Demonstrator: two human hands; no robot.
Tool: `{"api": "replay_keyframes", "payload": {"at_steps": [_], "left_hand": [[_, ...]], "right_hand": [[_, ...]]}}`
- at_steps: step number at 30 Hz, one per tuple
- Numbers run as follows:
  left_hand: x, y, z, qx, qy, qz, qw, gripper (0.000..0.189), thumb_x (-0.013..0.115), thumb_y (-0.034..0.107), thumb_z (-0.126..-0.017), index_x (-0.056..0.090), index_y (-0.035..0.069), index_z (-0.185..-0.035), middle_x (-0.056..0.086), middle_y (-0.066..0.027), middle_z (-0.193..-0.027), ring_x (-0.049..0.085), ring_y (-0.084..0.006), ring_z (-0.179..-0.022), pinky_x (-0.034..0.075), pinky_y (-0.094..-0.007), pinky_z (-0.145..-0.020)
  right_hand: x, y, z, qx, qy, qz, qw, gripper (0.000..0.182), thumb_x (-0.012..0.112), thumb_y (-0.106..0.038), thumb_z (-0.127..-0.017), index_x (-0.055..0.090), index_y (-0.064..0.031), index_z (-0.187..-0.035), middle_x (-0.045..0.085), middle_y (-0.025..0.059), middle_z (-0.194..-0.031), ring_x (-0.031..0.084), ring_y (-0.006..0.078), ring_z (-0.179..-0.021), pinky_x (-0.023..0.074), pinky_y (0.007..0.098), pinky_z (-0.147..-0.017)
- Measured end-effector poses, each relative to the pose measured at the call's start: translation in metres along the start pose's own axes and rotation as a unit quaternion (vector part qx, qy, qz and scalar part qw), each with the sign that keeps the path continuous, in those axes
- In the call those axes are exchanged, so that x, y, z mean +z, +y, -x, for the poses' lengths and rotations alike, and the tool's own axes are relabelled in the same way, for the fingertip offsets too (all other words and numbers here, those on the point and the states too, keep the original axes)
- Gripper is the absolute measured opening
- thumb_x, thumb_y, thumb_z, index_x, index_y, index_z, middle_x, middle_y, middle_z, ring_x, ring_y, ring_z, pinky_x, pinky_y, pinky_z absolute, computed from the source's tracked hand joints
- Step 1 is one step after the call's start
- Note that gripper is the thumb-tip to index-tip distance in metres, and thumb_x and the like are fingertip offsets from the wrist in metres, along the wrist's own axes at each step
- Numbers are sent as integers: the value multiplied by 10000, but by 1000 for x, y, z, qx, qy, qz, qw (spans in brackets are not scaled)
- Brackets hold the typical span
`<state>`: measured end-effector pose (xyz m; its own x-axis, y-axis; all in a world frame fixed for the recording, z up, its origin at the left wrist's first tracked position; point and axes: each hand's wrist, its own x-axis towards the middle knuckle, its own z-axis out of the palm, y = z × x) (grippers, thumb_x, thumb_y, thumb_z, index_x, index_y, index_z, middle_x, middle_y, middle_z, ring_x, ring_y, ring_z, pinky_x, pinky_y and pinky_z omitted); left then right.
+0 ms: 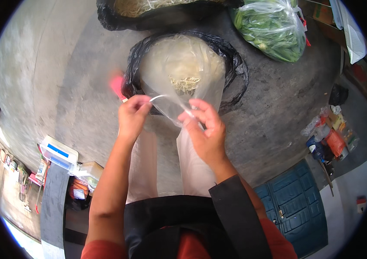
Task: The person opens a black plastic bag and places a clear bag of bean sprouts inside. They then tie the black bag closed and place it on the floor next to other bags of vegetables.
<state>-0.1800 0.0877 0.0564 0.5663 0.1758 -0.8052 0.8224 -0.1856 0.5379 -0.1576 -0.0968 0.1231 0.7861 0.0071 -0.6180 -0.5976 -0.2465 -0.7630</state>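
Between thumb and finger, my left hand point(134, 115) pinches one end of a thin white strip point(158, 97), perhaps a plastic tie. My right hand point(206, 129) has its fingers curled at the other end of the strip, where the gathered edge of a clear plastic bag point(160, 87) comes up. Pale bean sprouts point(185, 83) show through and below the clear plastic. Around them lies the crumpled rim of a black plastic bag point(134, 53) on the floor. Just beyond my left hand is a blurred pinkish-red object point(117, 85), too smeared to identify.
Another black bag point(131, 22) of sprouts lies farther ahead. To its right rests a clear bag of green vegetables point(271, 32) on the concrete floor point(83, 81). A plastic box point(58, 153) stands at left, assorted packets point(334, 139) and a blue door point(295, 200) at right.
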Motion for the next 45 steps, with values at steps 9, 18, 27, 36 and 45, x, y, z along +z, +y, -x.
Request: {"api": "replay_keyframes", "payload": {"at_steps": [9,18,27,36,45], "left_hand": [[0,92,16,382,99,-143,908,230,588,-80,-702,622,35,-898,604,-112,-882,597,-215,-736,481,-287,-651],[-7,54,26,355,-89,-271,891,454,616,20,-617,602,118,-1060,437,-112,-1308,359,-344,-1250,317,-465,-982],[23,40,5,331,-82,-141,929,112,505,138,-902,573,63,-949,649,-46,-976,532,-247,-1109,200,-464,-1049],[47,63,-4,198,-86,-42,976,152,486,124,-915,581,26,-982,612,-68,-774,556,-141,-658,456,-271,-634],[40,61,-20,275,-334,-59,900,288,583,146,-743,591,43,-1012,601,-133,-949,564,-308,-838,463,-380,-760]], "right_hand": [[20,-18,24,-180,-59,131,973,321,603,32,-685,597,-66,-991,628,73,-933,560,250,-806,387,353,-782],[0,-22,19,-185,-99,135,968,367,624,11,-663,593,-64,-1021,623,77,-1023,569,255,-882,388,356,-829],[-64,21,5,-207,153,390,884,851,745,-148,-633,283,-6,-1333,311,188,-1374,294,373,-1246,221,498,-1023],[-46,-7,1,-223,-257,350,873,27,591,-81,-690,608,-65,-677,523,42,-671,549,222,-713,466,323,-566],[-34,-62,-77,-305,-308,371,821,55,564,-82,-700,607,-47,-702,589,82,-878,577,238,-745,474,351,-569]]}}
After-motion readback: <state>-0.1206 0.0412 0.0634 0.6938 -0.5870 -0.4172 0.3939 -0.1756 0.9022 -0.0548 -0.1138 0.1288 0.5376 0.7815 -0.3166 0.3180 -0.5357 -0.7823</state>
